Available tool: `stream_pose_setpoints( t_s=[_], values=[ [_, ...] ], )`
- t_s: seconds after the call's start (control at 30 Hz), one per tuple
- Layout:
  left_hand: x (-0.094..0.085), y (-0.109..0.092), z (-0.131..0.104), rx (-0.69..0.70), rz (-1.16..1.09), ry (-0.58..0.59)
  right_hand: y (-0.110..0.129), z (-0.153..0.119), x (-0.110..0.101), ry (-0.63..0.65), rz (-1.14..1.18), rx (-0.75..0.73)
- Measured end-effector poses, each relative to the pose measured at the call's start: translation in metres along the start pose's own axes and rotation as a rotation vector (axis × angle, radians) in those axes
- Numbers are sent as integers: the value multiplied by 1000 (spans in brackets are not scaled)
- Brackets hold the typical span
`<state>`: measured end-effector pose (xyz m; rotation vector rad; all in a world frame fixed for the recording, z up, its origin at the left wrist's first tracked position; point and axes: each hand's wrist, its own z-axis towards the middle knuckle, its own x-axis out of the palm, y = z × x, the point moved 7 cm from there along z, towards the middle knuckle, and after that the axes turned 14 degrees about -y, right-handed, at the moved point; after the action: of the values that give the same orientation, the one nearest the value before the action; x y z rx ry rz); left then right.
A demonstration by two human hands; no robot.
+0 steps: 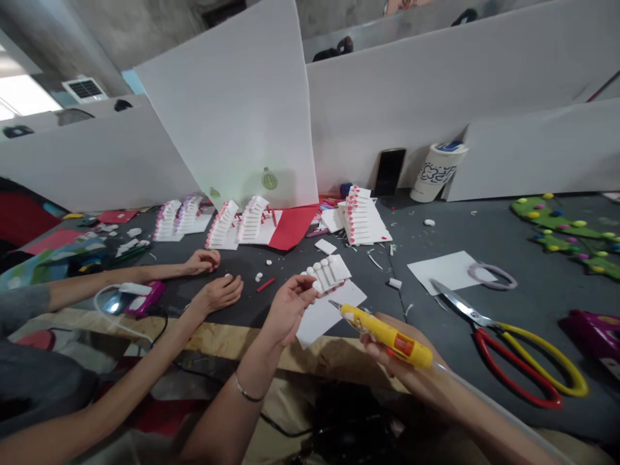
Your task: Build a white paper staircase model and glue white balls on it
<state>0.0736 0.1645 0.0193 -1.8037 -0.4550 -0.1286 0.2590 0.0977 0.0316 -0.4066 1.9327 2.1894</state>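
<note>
My left hand (pixel 289 309), with a bracelet on its wrist, is closed with thumb and fingertips pinched at the near left end of a small white foam piece (pixel 331 272). That piece carries a row of rounded white ends and narrow strips. Beneath it lies a sheet of white paper (pixel 312 329). My right hand (pixel 394 361) is wrapped round a yellow glue gun (pixel 387 334), and a long clear glue stick trails from its back. The metal nozzle points left, close to the foam piece; I cannot tell whether they touch.
Large scissors (pixel 477 318) lie open at right, by a tape ring (pixel 494 275) and white card (pixel 438 271). Behind stand a paper cup (pixel 436 173), a phone (pixel 389 172) and a foam model (pixel 359 216). A co-worker's hands (pixel 219 294) rest at left.
</note>
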Motion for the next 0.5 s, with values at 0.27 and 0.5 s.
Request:
stream_pose_setpoints(
  t_s=[0.27, 0.5],
  values=[
    [22, -23, 25, 371, 509, 57, -23, 1, -12, -117, 174, 298],
    [58, -37, 24, 825, 888, 178, -32, 5, -24, -204, 226, 334]
  ],
)
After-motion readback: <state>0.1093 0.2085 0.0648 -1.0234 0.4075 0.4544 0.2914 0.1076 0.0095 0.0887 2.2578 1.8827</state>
